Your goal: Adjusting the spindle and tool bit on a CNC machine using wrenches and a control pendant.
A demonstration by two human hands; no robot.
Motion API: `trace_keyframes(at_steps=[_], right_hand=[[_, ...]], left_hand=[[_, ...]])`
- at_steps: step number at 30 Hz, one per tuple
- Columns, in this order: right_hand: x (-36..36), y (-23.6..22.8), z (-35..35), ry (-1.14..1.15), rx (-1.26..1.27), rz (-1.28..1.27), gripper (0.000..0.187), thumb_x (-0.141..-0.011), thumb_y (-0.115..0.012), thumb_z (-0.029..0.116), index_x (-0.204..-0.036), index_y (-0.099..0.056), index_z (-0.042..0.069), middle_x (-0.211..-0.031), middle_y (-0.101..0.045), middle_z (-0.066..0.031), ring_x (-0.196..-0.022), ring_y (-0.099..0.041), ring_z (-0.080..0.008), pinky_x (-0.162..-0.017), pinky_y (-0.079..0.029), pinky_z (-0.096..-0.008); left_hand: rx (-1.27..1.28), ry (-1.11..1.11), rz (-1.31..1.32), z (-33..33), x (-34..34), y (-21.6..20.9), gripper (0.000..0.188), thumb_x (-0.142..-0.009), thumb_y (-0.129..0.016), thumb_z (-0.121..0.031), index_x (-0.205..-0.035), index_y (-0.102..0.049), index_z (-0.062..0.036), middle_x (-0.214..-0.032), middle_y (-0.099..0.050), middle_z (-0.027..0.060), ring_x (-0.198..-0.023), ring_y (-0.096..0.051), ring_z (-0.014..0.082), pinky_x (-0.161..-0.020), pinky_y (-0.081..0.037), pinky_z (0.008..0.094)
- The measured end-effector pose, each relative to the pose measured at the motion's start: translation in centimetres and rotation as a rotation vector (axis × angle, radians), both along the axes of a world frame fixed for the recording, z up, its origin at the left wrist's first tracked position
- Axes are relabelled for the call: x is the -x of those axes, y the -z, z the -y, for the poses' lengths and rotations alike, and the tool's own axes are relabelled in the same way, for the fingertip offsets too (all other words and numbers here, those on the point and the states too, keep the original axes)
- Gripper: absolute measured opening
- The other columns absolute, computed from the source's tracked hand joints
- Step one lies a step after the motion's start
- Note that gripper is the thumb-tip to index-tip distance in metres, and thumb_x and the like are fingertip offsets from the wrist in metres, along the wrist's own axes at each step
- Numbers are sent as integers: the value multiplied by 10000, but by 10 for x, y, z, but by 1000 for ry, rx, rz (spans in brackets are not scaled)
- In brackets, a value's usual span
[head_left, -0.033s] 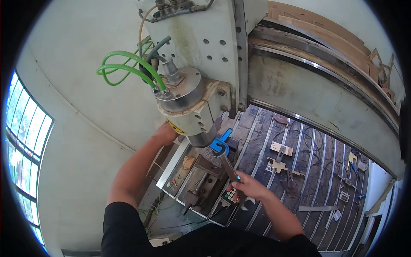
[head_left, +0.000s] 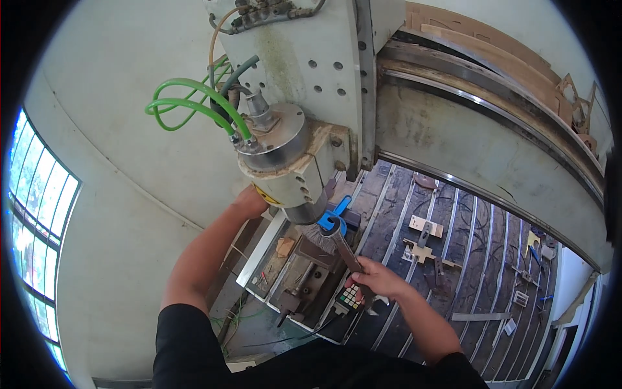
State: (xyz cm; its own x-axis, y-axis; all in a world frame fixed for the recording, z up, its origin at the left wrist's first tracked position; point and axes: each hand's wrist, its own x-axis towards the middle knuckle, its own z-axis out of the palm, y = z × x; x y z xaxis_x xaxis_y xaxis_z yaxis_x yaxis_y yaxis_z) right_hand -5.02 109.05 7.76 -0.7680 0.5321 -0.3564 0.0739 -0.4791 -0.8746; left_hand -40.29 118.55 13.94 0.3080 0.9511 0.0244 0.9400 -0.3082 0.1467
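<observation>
A spindle motor (head_left: 278, 162) with a metal nose hangs from the machine's upright in front of me. My left hand (head_left: 251, 202) reaches behind its lower left side; the fingers are hidden there. In my right hand (head_left: 376, 279) is a long metal wrench (head_left: 347, 251), gripped near its lower end. The wrench's hooked upper end is below and right of the spindle nose, in front of a blue-handled brush (head_left: 335, 211). Its lower jaw shows below my hand. A small keypad handset (head_left: 351, 297) lies just left of that hand.
Green hoses (head_left: 188, 104) loop out left of the spindle. A vise (head_left: 304, 285) sits below it. To the right, a slotted machine bed (head_left: 466, 272) carries clamps, wooden pieces and a metal strip (head_left: 481, 316). The gantry beam (head_left: 479, 123) crosses above the bed.
The wrench's lower jaw has shifted slightly up and right with my right hand and shows more sharply. My left hand has barely moved.
</observation>
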Motion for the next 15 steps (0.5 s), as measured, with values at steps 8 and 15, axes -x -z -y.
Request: trace_keyframes(at_steps=[8,15], right_hand=[[0,-6,-65,-278,-92,-97,389,-893,-448,115,-1261,-346,39,-880,-580,-128,-534,-568,-151,-488,-467,-254],[19,-9,-38,-166,-28,-130,399,-890,-435,95,-1270,-328,37,-865,-576,-114,-542,-561,-133,-486,-460,-253]], left_hand=[[-90,142,51,-17,11,21,293,-811,-497,-220,-1069,-581,-111,-1115,-568,125,-1004,-523,329,-882,-408,388],[85,74,3,8,18,19,259,-819,-499,-255,-992,-586,-83,-1025,-593,137,-958,-546,323,-826,-426,403]])
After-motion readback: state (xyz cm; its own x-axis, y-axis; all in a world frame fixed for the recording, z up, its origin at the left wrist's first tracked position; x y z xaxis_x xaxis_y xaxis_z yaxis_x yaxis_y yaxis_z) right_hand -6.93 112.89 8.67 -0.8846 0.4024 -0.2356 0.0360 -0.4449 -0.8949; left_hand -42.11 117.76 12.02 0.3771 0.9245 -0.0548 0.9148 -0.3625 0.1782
